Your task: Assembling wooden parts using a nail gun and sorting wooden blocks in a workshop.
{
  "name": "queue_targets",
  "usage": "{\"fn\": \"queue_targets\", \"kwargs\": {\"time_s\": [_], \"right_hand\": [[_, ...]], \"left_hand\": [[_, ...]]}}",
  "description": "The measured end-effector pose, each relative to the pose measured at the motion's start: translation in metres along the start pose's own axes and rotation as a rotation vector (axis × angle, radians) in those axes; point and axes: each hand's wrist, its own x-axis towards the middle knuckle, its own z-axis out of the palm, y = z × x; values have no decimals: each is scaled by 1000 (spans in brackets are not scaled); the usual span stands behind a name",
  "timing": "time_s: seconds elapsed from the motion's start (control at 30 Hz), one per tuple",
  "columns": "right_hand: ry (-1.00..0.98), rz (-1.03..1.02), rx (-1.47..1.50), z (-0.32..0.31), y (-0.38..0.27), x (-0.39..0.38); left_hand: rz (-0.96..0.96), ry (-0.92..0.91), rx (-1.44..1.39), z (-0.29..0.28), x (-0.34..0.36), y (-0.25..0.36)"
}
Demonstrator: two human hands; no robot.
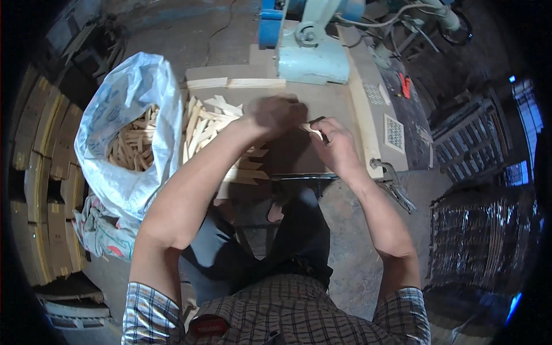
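Note:
My right hand (pixel 334 144) is over the worktable (pixel 330 100), its thumb and fingers pinched on a small pale wooden piece (pixel 312 131). Close beside it, to the left, my left hand (pixel 277 112) is smeared by motion, and its fingers cannot be made out. Loose wooden strips (pixel 208 123) with slanted ends lie heaped on the table left of my hands, partly behind my left forearm. Next to the heap stands an open white woven sack (pixel 167 92), with more wooden pieces (pixel 135 144) inside.
A pale green machine (pixel 313 64) rises at the table's far side. Along the back lies a wooden strip (pixel 256 83). A metal clamp (pixel 394 181) grips the near right corner. Farther right are a perforated plate (pixel 394 133) and a red-handled tool (pixel 405 86). Cardboard boxes (pixel 37 178) stack at left.

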Motion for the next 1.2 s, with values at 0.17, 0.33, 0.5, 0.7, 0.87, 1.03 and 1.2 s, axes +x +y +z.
{"fn": "queue_targets", "kwargs": {"time_s": [0.17, 0.33, 0.5, 0.7, 0.87, 1.03, 1.2], "right_hand": [[118, 72, -596, -19, 46, -18], [112, 207, -773, -21, 69, -8], [71, 305, -754, -10, 83, 36], [122, 319, -710, -6, 94, 64], [25, 426, 519, 2, 37, 39], [0, 360, 351, 9, -14, 10], [150, 46, -2, 1, -9, 2]], "left_hand": [[-238, 104, 145, -11, -7, -17], [-487, -98, 294, -15, -11, -15], [-311, 158, 143, 7, -21, -35], [-296, 203, -460, -6, -2, -25], [-319, 87, -1196, -16, 2, -21], [-396, 92, -1370, -11, 4, -7], [-382, -98, -1266, -10, 4, -10]]}}
